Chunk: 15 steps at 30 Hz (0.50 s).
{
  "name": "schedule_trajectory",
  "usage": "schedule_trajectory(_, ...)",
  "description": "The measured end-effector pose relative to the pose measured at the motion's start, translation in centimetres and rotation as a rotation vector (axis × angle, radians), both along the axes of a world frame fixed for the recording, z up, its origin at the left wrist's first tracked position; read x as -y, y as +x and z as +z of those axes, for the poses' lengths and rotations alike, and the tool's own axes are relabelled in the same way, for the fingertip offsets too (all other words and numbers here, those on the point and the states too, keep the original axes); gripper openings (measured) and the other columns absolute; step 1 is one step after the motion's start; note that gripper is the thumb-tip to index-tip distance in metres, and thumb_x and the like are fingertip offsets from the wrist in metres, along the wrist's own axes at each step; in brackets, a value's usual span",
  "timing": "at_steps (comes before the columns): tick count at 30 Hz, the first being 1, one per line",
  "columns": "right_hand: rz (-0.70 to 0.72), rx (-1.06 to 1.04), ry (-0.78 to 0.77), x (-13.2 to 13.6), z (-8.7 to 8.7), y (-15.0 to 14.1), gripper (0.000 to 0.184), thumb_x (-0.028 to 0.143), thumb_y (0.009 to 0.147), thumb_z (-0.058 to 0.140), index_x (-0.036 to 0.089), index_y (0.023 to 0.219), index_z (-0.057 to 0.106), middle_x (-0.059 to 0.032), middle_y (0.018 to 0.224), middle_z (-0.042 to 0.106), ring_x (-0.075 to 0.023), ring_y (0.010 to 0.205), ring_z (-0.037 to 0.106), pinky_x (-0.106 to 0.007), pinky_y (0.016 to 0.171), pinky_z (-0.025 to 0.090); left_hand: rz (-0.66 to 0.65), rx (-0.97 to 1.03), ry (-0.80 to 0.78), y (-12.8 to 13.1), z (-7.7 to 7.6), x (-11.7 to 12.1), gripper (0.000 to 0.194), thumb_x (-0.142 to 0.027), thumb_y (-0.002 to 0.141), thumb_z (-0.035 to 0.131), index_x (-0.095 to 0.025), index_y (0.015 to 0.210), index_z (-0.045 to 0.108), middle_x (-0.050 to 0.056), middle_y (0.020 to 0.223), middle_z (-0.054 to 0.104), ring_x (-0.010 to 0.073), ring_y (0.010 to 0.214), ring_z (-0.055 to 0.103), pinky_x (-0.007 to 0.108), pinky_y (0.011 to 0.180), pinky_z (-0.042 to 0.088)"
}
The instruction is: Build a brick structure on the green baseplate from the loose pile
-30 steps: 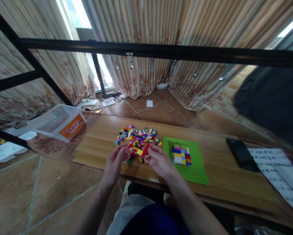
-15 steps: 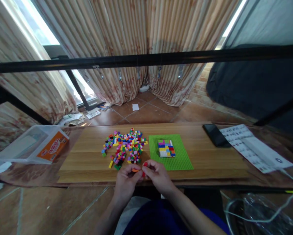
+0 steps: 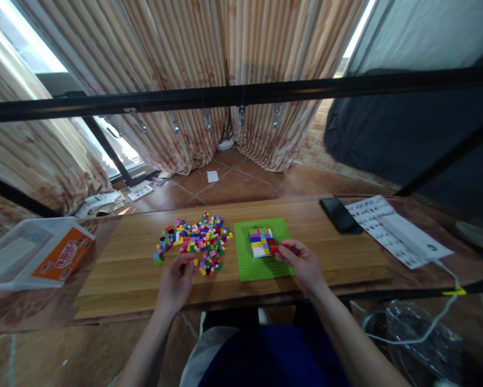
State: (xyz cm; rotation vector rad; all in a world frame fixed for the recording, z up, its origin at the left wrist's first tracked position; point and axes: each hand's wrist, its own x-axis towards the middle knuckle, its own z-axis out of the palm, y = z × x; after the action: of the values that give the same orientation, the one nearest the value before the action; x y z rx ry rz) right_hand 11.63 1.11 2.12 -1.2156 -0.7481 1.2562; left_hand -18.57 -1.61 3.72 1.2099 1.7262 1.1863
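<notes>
My right hand (image 3: 304, 266) pinches a red toy brick (image 3: 281, 247) at the right edge of a block of multicoloured bricks (image 3: 261, 243). That block stands on a green studded baseplate (image 3: 251, 271). Whether the red brick touches the block cannot be made out. At the near left side of a heap of loose bricks (image 3: 197, 236), my left hand (image 3: 176, 285) has its fingers curled together. Anything between those fingers is hidden; a yellow brick (image 3: 196, 262) lies close to the fingertips.
On the wooden board (image 3: 116, 269), a black phone (image 3: 340, 216) lies at the right, beside printed white sheets (image 3: 403, 231). A clear plastic box (image 3: 59, 252) with an orange label stands left. A black metal bar (image 3: 177, 102) crosses beyond the table.
My hands were together in front of the heap and have parted. The right one carried the red brick over to the block on the baseplate; the left went back towards the heap. The view shifted right.
</notes>
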Motion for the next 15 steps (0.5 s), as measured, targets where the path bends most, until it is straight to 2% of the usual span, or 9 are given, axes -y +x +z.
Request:
schedule_trajectory(4,-0.033,0.106,0.034,-1.5,-0.9,1.0,0.036,0.045,0.053,0.084,0.019,0.073,0.069,-0.0032,0.071,0.071,-0.0185,0.068,0.067,-0.037,0.071,0.056,-0.065,-0.35,0.081,-0.1,-1.1,-1.3,0.024,-0.032,0.076,0.053,-0.021,0.09,0.07,0.006,0.085,0.073,0.022,0.074,0.067,0.032,0.066,0.052)
schedule_trajectory(6,-0.053,0.147,0.036,-2.3,-1.2,1.4,0.036,0.046,0.054,0.083,0.019,0.074,0.07,-0.0035,0.07,0.071,-0.0193,0.068,0.067,-0.037,0.071,0.056,-0.07,-0.463,0.102,-0.2,-1.4,-1.8,0.025,-0.03,0.078,0.051,-0.021,0.092,0.07,0.006,0.088,0.073,0.0217,0.073,0.067,0.033,0.068,0.052)
schedule_trajectory(8,-0.067,0.204,0.041,-3.1,-1.4,1.5,0.035,0.046,0.056,0.081,0.018,0.075,0.072,-0.0033,0.069,0.07,-0.019,0.067,0.065,-0.036,0.069,0.054,-0.077,-0.539,0.102,-0.3,-1.6,-2.2,0.027,-0.03,0.079,0.049,-0.021,0.092,0.07,0.007,0.093,0.073,0.0218,0.074,0.067,0.033,0.07,0.052)
schedule_trajectory(12,-0.056,0.306,0.101,-4.6,-1.5,1.2,0.03,0.043,0.057,0.079,0.018,0.074,0.073,-0.0032,0.072,0.071,-0.0177,0.069,0.063,-0.034,0.071,0.051,-0.082,-0.625,0.127,-0.4,-1.8,-2.6,0.027,-0.029,0.08,0.046,-0.021,0.09,0.07,0.008,0.1,0.072,0.0252,0.095,0.067,0.034,0.079,0.053)
schedule_trajectory(15,-0.008,0.308,0.124,-5.5,-1.8,0.5,0.028,0.042,0.058,0.078,0.018,0.071,0.072,-0.0029,0.071,0.071,-0.0174,0.067,0.062,-0.034,0.07,0.05,-0.055,-0.65,0.151,-0.5,-2.1,-2.6,0.025,-0.029,0.08,0.047,-0.022,0.088,0.069,0.007,0.1,0.072,0.0243,0.094,0.066,0.034,0.078,0.053)
